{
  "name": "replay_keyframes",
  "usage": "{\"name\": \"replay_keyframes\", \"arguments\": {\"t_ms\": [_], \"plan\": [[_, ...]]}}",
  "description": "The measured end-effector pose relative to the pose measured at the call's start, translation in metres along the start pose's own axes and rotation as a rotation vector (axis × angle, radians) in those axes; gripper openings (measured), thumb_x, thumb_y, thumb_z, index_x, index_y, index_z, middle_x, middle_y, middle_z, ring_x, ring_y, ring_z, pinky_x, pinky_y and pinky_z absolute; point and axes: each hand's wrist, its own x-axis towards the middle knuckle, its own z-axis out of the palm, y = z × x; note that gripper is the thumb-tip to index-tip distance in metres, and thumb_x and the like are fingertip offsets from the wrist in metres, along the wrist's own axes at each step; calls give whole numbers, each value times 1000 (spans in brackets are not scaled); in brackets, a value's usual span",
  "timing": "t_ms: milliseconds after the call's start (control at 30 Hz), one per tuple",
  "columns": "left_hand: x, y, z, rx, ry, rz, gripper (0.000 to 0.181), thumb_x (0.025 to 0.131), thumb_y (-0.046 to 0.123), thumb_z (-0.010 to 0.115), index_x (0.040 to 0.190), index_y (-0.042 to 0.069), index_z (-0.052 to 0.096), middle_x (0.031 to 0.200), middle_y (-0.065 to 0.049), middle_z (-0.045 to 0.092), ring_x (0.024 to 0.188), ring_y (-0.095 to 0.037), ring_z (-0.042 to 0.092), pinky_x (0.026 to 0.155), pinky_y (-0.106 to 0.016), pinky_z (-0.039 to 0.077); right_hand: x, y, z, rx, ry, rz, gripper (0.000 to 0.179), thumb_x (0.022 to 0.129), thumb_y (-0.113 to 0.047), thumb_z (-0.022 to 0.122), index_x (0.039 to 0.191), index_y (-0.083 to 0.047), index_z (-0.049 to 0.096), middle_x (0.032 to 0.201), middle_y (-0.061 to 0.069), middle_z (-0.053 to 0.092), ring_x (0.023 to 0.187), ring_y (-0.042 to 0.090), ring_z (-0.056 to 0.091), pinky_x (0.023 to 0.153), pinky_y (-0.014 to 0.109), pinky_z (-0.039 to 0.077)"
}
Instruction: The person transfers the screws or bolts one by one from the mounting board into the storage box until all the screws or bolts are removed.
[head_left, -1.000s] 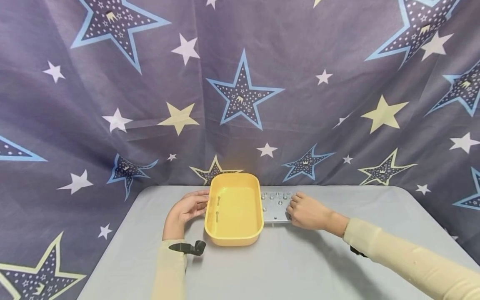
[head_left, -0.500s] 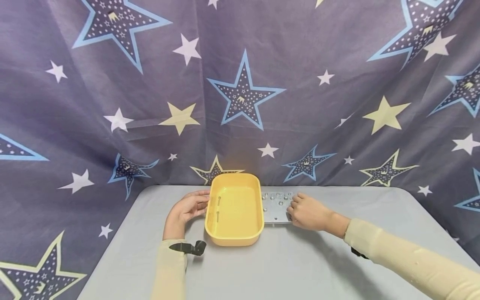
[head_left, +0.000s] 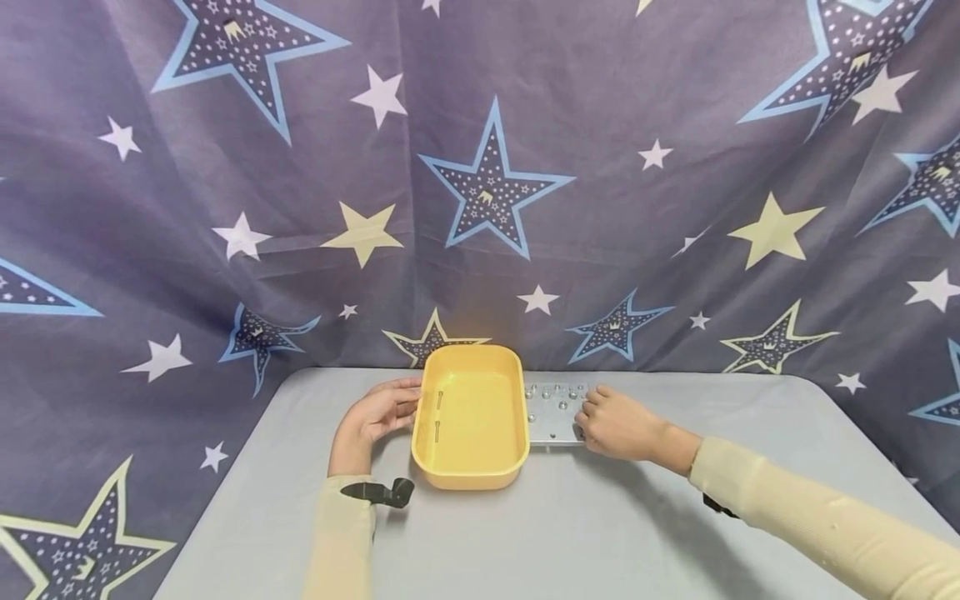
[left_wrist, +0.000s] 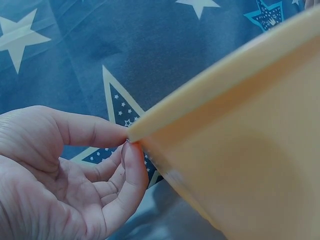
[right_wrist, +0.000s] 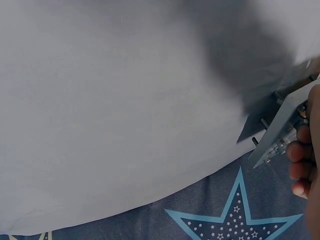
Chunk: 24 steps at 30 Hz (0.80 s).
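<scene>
On the grey cloth-covered table (head_left: 480, 542), the left hand (head_left: 381, 410) pinches a yellow, round-cornered tray (head_left: 480, 425) by the rim; the head view alone shows two metal screws (head_left: 440, 400) inside. Beside it, the right hand (head_left: 621, 427) curls at a silver metal plate (head_left: 546, 423), grip hidden; the right wrist view adds bolt ends (right_wrist: 265, 123) beneath.

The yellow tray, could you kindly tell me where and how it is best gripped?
Probably by the left rim of the yellow tray, coming from the left: it stands raised and should suit a thumb-and-finger pinch, whereas the metal plate crowds the right side.
</scene>
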Motion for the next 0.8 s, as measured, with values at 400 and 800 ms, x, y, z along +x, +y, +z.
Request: {"name": "replay_keyframes", "arguments": {"t_ms": [400,800], "plan": [[2,1,1,13,13,-12,54,102,4,55,151,-6,38,104,-1,72,88,-9,68,76,-22,57,-4,2,7,-36,84,-51,21,78,-30,74,77,-13,61,70,-2,60,70,18,47,71,29,38],[1,0,2,26,15,-14,52,103,8,57,150,-4,40,103,1,72,88,-7,68,77,-21,57,-4,4,6,-38,124,-58,19,78,-27,71,76,-13,57,70,-3,56,70,17,41,70,29,37]]}}
